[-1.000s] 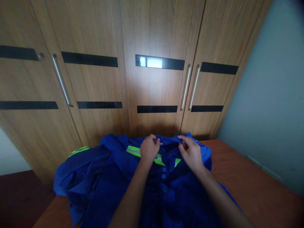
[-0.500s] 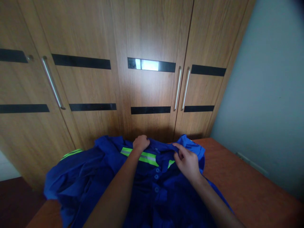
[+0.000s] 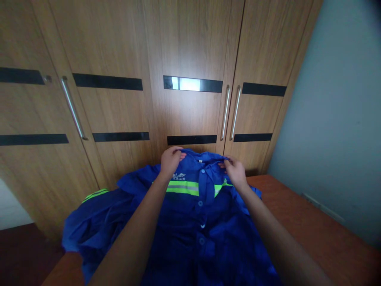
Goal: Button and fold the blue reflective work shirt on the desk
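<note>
"Where was the shirt (image 3: 181,216)?"
"I saw it spread over the brown surface (image 3: 291,214), before the wardrobe (image 3: 190,115); buttons faced up."
"Held how?"
"The left hand (image 3: 172,161) gripped the collar's (image 3: 204,157) one side; the right hand (image 3: 235,171) pinched the other."

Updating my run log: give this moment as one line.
left hand: grips collar | right hand: grips collar | blue garment: front showing | wardrobe: shut

Likely a bedroom (wooden wardrobe (image 3: 190,111)).

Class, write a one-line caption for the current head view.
Left hand and right hand hold a blue work shirt by its collar before a wooden wardrobe.
</note>
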A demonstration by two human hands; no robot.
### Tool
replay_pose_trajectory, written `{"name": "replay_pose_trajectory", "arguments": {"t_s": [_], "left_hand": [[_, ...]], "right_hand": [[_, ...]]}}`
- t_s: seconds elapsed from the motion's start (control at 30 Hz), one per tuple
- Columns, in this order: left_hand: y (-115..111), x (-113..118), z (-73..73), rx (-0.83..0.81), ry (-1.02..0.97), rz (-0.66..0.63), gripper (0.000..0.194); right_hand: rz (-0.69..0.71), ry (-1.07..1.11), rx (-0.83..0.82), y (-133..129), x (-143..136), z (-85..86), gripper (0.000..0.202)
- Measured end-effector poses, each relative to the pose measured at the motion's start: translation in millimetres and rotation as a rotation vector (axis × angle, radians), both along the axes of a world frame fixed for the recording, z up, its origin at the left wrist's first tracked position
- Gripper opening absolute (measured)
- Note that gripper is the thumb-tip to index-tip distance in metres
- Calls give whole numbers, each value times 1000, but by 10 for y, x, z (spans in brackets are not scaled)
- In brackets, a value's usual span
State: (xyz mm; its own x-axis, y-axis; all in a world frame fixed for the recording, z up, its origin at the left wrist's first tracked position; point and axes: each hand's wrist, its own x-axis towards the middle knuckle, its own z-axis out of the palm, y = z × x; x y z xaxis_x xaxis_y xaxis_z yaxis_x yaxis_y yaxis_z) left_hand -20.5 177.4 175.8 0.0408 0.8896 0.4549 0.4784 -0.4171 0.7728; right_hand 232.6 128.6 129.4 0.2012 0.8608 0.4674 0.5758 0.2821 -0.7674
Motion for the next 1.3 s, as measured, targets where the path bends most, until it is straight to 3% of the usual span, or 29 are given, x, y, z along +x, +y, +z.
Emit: {"name": "replay_pose_trajectory", "arguments": {"t_s": [0.1,0.2,0.3,0.37,0.47,0.57,0.67,0.83,1.03,1.13,1.23,1.3], "left_hand": [[88,110,-51,22,94,-72,56],[110,139,-231,1,257,-131,78],[31,84,-469,-59,439,-190,59],[-71,35,-632,-115,550,-230,36],[-252,2,-850,-187,678,-267,24],[-401,36,-1005,-218,741,-291,22],[-480,87,-1093,-227,749,-313,22],[-557,77,-1192,-211,726,-266,23],[-781,-18,-1192,-150,725,-182,20],[-1002,-116,-1099,-127,725,-154,22],[-1318,-331,-987,-133,736,-141,22],[-1559,-542,-934,-161,767,-111,21]], "right_hand": [[119,-48,12,251,-91,4,56],[207,-118,-23,364,-175,-106,77],[208,-176,-86,330,-223,-310,74],[179,-202,-148,250,-251,-469,55],[142,-216,-266,114,-333,-679,16],[161,-179,-365,27,-478,-787,19],[248,-91,-437,-11,-643,-786,21],[469,79,-453,-155,-810,-756,35],[603,157,-391,-499,-809,-914,42],[561,158,-336,-789,-695,-1003,39],[434,90,-292,-1233,-464,-1098,45],[282,-146,-230,-1570,-259,-1194,45]]}}
